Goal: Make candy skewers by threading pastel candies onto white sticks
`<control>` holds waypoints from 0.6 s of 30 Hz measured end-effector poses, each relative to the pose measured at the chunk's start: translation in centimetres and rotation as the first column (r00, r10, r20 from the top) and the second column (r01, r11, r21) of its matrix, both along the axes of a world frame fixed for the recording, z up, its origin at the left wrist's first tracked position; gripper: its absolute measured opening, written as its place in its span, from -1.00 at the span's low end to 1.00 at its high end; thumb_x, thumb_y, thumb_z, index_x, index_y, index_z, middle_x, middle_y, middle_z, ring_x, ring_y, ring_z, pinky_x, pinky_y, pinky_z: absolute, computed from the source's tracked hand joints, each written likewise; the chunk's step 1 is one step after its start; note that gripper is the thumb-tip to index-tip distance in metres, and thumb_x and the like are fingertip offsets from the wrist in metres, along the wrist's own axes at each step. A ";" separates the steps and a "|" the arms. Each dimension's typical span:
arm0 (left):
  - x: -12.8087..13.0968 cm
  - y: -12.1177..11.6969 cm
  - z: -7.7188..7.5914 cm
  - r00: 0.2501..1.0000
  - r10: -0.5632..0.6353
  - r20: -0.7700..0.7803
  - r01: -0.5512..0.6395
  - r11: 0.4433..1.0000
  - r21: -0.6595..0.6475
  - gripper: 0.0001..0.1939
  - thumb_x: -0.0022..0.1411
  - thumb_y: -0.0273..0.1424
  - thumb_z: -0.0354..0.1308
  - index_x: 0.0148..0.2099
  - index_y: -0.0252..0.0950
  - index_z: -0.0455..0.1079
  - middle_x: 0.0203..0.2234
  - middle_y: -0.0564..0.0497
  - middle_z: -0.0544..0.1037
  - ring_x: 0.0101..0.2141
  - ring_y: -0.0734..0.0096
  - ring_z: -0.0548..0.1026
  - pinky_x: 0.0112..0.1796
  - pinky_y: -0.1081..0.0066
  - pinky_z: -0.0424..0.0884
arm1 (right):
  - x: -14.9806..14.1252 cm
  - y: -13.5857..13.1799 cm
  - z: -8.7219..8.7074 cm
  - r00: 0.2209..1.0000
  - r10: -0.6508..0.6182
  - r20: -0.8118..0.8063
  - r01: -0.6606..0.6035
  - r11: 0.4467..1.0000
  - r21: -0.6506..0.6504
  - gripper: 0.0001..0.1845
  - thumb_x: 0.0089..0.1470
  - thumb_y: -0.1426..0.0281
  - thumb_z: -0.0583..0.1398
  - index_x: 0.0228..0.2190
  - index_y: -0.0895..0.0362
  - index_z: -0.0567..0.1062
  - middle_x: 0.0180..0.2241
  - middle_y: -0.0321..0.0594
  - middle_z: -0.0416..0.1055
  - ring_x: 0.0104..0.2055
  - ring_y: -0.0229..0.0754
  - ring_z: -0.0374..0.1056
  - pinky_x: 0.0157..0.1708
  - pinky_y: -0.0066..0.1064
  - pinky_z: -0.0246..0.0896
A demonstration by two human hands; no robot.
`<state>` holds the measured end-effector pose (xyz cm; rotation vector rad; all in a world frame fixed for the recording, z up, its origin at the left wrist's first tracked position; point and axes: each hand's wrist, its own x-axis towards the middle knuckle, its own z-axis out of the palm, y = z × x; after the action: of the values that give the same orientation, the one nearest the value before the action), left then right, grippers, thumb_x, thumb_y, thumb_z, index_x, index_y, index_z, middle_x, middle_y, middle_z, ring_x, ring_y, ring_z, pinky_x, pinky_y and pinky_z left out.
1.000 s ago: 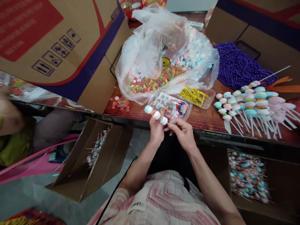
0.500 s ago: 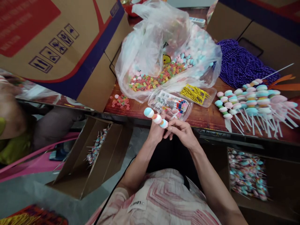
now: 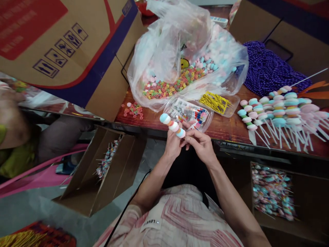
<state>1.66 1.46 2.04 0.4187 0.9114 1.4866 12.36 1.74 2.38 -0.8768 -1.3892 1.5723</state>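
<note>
A marshmallow skewer (image 3: 173, 126) slants up to the left over the table's front edge, with blue, white and pink marshmallows and orange ring candies between them. My left hand (image 3: 172, 143) is closed around its lower part. Thumb and fingers of my right hand (image 3: 202, 143) pinch at the skewer's lower end, beside the last marshmallow; the stick there is hidden. Just beyond my hands lies a clear plastic tray (image 3: 209, 118) with printed wrappers (image 3: 191, 111) in it. Yellow twist ties (image 3: 215, 102) fill another clear tray to its right.
A large plastic bag (image 3: 151, 51) holds ring candies and marshmallows. Finished-looking skewers (image 3: 282, 109) lie at right beside purple cord (image 3: 269, 67). Cardboard boxes (image 3: 102, 85) stand on the table; open boxes (image 3: 120, 171) with wrapped skewers sit below. Another person's arm (image 3: 11, 120) is at left.
The whole view has shifted slightly. My hands stay together at the skewer's lower end, with only a slight movement of the fingers.
</note>
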 end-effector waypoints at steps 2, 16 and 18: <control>-0.1 0.0 -0.1 0.999 0.032 -0.012 -0.032 0.999 -0.009 -0.59 0.03 -0.03 0.39 -0.26 -0.25 0.48 -0.27 -0.09 0.64 -0.44 0.43 0.49 -0.58 0.53 0.25 | 0.1 0.1 -0.1 1.000 0.014 0.005 -0.014 1.000 0.006 -0.74 0.12 0.18 0.30 -0.43 0.12 0.52 -0.51 -0.27 0.49 -0.48 -0.23 0.45 -0.55 -0.44 0.33; -0.3 0.0 -1.2 0.990 0.136 -0.044 -0.139 0.988 -0.063 -0.51 -0.18 -0.05 0.49 -0.50 -0.32 0.38 -0.65 0.17 0.37 -0.63 0.66 0.28 -0.62 0.58 0.17 | 0.3 0.2 0.0 0.998 -0.054 -0.030 0.052 0.997 -0.060 -0.73 0.11 0.19 0.32 -0.45 0.12 0.49 -0.51 -0.28 0.51 -0.52 -0.23 0.46 -0.54 -0.43 0.35; -0.5 0.1 -1.3 0.989 0.149 -0.019 -0.150 0.986 -0.070 -0.54 -0.19 -0.08 0.51 -0.47 -0.32 0.42 -0.62 0.15 0.42 -0.61 0.65 0.34 -0.59 0.58 0.26 | 0.3 0.2 -0.2 0.997 -0.065 -0.052 0.061 0.994 -0.086 -0.72 0.09 0.19 0.33 -0.46 0.12 0.47 -0.50 -0.29 0.49 -0.52 -0.21 0.49 -0.58 -0.46 0.32</control>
<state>1.21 1.54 0.72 0.3145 1.0223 1.5837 12.62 1.98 2.13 -0.9128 -1.2531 1.6049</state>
